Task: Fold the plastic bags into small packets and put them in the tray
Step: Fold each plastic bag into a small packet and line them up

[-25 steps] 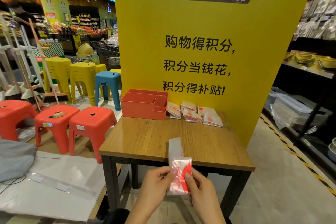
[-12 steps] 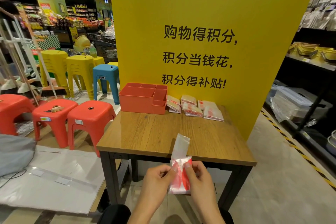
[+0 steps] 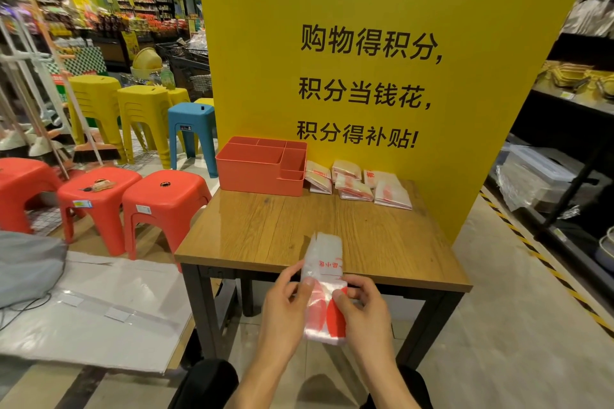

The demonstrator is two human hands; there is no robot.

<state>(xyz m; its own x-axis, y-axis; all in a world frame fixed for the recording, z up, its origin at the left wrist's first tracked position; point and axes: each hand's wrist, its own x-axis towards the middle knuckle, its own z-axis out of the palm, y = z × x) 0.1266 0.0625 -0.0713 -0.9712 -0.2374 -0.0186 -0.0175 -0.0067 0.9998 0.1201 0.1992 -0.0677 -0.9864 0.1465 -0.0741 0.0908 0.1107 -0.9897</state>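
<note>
Plastic bag (image 3: 325, 304) in your hands is clear, crinkled, red-printed, folded to a narrow strip.

– Yes, and its top flap stands up over the near edge of the table (image 3: 259, 226); you hold it in the air, well short of the tray (image 3: 255, 179).

– Your left hand (image 3: 282, 307) and right hand (image 3: 367, 314) each pinch one side of it.

– Thumbs in front, fingers curled behind.

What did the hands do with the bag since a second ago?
The top flap of the plastic bag, thin and upright before, now sits lower and wider, showing red print. The left hand and right hand still pinch it. The tray and folded packets stayed put.
</note>
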